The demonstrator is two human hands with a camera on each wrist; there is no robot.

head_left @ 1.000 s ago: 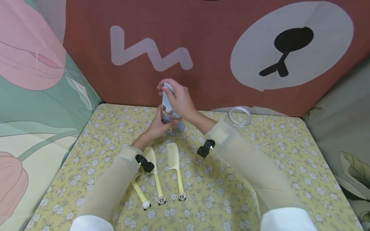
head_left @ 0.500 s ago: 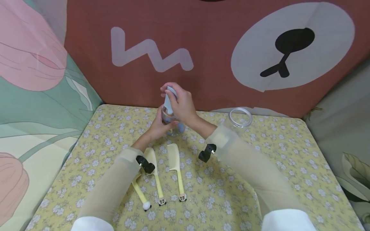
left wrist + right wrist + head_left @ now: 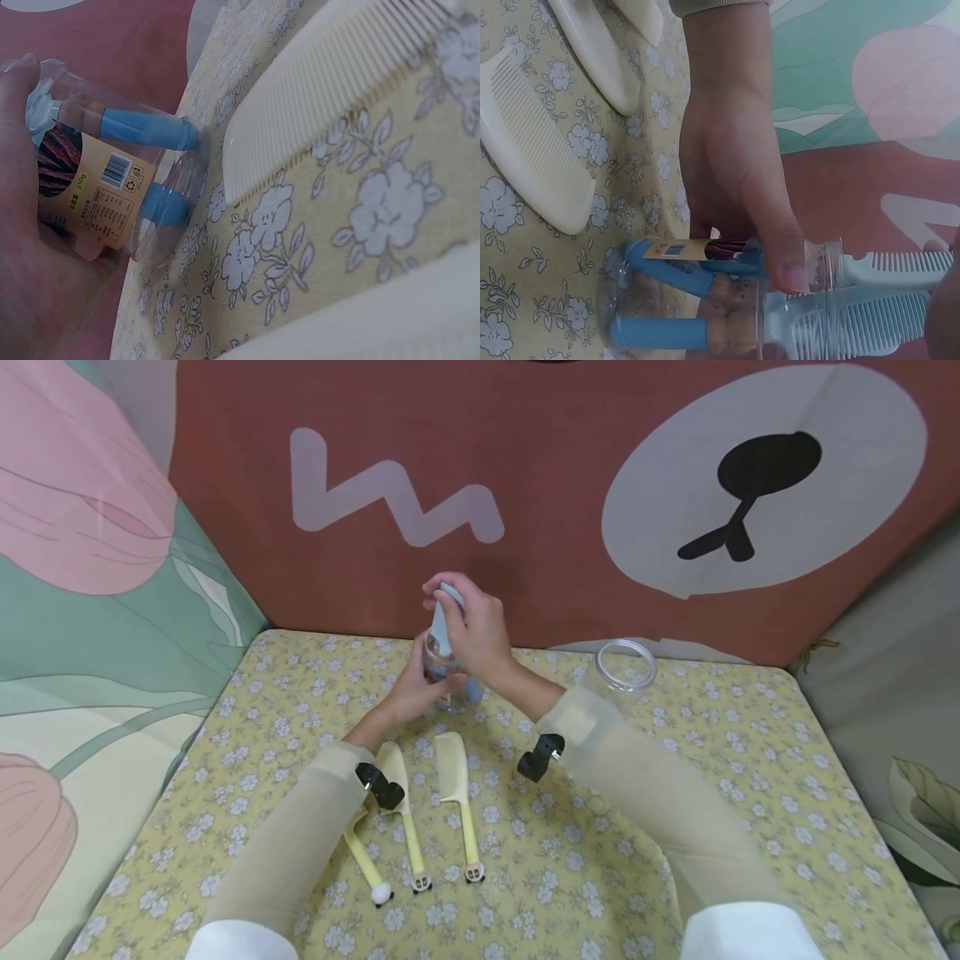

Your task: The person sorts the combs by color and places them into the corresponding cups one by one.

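My left hand grips a clear jar with a printed label, upright at the back of the table. Inside the jar stand light blue combs, their blue handles down and their toothed heads rising through the mouth. Above the mouth, my right hand holds the head of a light blue comb between thumb and fingers. In the right wrist view only a bit of that hand shows at the edge. How far each comb reaches down is partly hidden by the hands.
Three cream combs with yellow handles lie in front of the jar: one at the right, one in the middle, one partly under my left forearm. An open clear jar stands at the back right. A printed cloth wall rises behind the table.
My right hand and the comb it holds have shifted slightly right and down toward the jar mouth. My left hand keeps its grip on the jar, which has moved slightly right in view.
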